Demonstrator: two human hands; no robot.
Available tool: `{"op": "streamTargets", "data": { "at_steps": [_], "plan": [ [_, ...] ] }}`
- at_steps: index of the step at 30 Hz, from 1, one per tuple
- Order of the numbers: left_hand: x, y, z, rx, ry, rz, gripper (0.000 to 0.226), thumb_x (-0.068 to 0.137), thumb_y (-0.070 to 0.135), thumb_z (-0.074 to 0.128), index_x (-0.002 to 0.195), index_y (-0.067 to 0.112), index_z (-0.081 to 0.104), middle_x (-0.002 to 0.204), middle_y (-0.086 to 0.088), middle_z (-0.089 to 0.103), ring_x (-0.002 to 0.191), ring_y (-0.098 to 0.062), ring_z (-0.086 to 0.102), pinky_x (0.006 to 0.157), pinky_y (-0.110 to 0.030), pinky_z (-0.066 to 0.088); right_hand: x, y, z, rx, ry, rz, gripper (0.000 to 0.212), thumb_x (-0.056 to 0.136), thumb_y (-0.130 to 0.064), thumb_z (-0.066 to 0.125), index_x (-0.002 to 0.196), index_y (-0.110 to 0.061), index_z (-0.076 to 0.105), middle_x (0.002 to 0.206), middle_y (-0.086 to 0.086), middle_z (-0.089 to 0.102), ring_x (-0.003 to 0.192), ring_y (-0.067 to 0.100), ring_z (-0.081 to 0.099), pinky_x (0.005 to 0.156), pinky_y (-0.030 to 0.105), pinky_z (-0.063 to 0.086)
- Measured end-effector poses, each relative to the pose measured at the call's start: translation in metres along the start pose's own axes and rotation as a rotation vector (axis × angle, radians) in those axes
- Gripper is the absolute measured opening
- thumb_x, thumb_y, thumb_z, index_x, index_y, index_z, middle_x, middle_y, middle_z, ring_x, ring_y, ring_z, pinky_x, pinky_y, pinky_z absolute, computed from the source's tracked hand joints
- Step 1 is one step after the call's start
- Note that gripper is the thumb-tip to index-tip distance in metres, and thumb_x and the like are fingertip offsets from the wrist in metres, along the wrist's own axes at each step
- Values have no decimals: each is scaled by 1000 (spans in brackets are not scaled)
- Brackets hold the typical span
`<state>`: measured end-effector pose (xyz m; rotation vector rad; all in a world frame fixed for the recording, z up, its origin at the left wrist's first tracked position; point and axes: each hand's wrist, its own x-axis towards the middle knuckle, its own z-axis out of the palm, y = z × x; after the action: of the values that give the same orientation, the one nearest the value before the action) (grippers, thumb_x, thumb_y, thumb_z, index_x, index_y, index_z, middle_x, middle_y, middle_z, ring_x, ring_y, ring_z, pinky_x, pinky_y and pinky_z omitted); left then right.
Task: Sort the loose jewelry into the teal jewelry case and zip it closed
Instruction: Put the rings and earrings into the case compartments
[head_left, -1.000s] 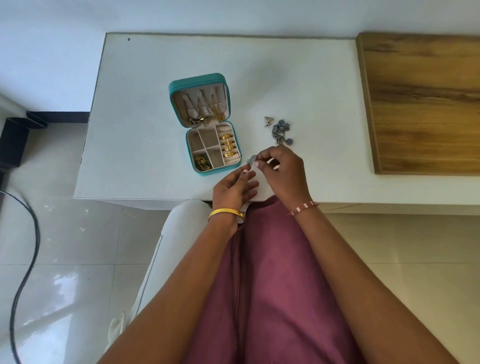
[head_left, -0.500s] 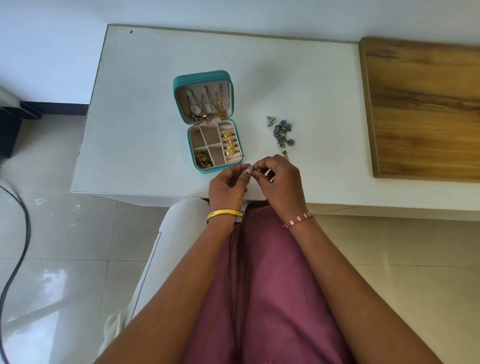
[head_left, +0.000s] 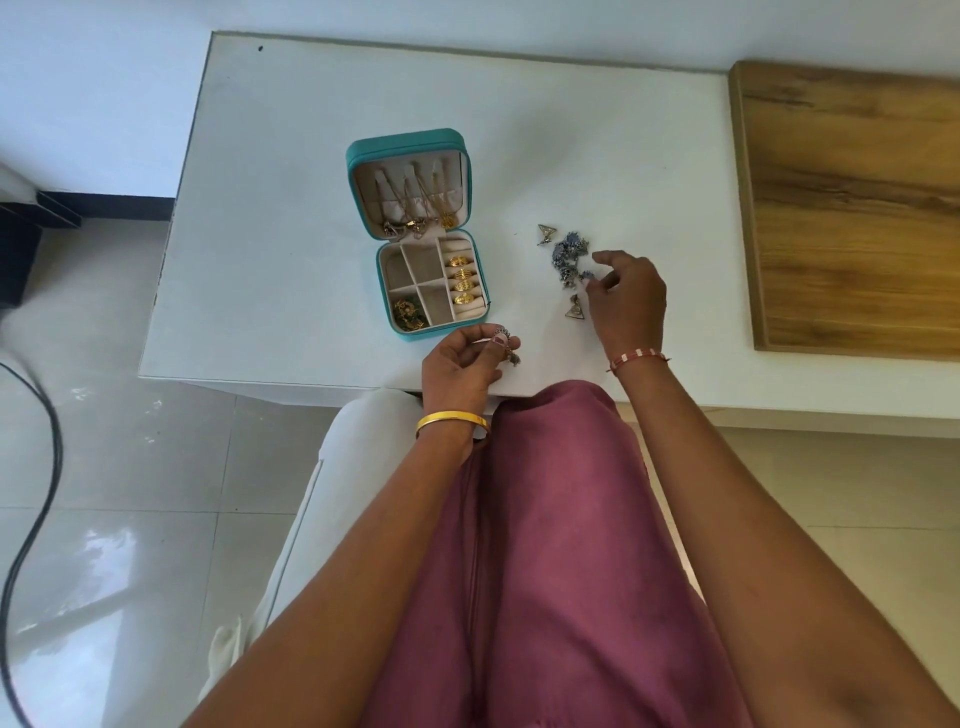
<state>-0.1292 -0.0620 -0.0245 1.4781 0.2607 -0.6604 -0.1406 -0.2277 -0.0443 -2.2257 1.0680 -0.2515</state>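
Mid-sort at the desk (head_left: 291, 218): the left hand (head_left: 460, 361) pinches a small silver earring (head_left: 503, 332), apparently one, just beside the open teal jewelry case (head_left: 421, 234); the right hand (head_left: 626, 296), fingers loose, reaches the loose jewelry (head_left: 569, 257). Next, seat the piece in a free compartment.

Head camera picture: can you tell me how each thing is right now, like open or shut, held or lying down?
Teal jewelry case: open, lid standing up, unzipped.
Gold rings: slotted in the case's right row.
Necklaces: hanging inside the lid.
Loose jewelry pile: lying on the white table.
Small silver piece: pinched by the left hand.
Right hand: fingers reaching into the pile.
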Motion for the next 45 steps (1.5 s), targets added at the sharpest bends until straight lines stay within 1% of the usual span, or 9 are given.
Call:
{"op": "streamTargets", "data": {
  "at_steps": [4, 10, 20, 24, 27, 31, 33, 38, 45],
  "plan": [
    [2, 0, -1, -11, 1, -14, 17, 86, 2, 57, 81, 19, 59, 75, 4, 69, 75, -7, 65, 70, -21, 51, 3, -1, 3, -87, -34, -35, 23, 87, -8, 56, 108, -10, 66, 107, 19, 55, 96, 30, 58, 75, 26, 39],
    [2, 0, -1, -7, 4, -26, 15, 85, 1, 57, 85, 16, 59, 80, 1, 65, 76, -11, 63, 70, -20, 51, 0, 2, 4, -73, -12, -61, 10, 84, -7, 60, 92, -4, 66, 102, 20, 56, 88, 33, 59, 73, 32, 44],
    [1, 1, 0, -27, 46, -64, 26, 85, -1, 57, 112, 1, 61, 91, -3, 65, 69, -4, 63, 67, -16, 52, -14, -12, -3, 258, 17, -94, 6, 79, 0, 63, 84, -2, 65, 84, 5, 66, 62, 8, 55, 53, 4, 39],
    [1, 5, 0, -66, 70, -82, 29, 85, 1, 58, 114, 0, 60, 94, -6, 65, 69, -5, 63, 77, -22, 51, -20, -22, -7, 389, -16, -58, 10, 78, 0, 64, 86, -4, 69, 82, 5, 68, 63, -2, 58, 68, 28, 55],
    [-3, 8, -2, -63, 82, -55, 30, 85, -1, 58, 114, -1, 60, 89, -7, 67, 66, -5, 63, 75, -21, 49, -30, -32, -15, 482, -86, -35, 13, 78, 2, 65, 90, -2, 70, 80, 6, 66, 70, 14, 61, 74, 35, 56],
    [-8, 12, -8, -76, 70, -4, 29, 84, -1, 59, 113, -1, 61, 80, -3, 69, 59, 2, 63, 64, -10, 50, -44, -47, -24, 523, -182, -61, 14, 81, 1, 63, 94, -1, 70, 74, 4, 64, 62, 8, 59, 64, 24, 56],
    [-11, 14, -13, -83, 67, 20, 26, 83, 0, 60, 110, 1, 63, 64, 10, 70, 66, -3, 63, 69, -14, 50, -49, -54, -28, 527, -226, -67, 13, 81, 0, 63, 93, -1, 70, 73, 5, 65, 60, 9, 59, 65, 24, 56],
    [-18, 23, -28, -165, 69, 47, 17, 82, -4, 60, 87, 12, 65, 58, 9, 69, 72, -18, 58, 78, -30, 50, -63, -70, -36, 536, -325, -85, 13, 82, 1, 62, 93, -1, 69, 69, 3, 64, 56, 8, 58, 59, 18, 54],
    [-16, 34, -50, -230, 80, 80, 19, 84, -3, 57, 84, 15, 63, 59, 9, 69, 61, -8, 63, 68, -22, 52, -73, -94, -36, 556, -388, -102, 17, 84, 4, 57, 96, -1, 69, 66, 4, 63, 48, 1, 55, 56, 15, 52]
  ]
}}
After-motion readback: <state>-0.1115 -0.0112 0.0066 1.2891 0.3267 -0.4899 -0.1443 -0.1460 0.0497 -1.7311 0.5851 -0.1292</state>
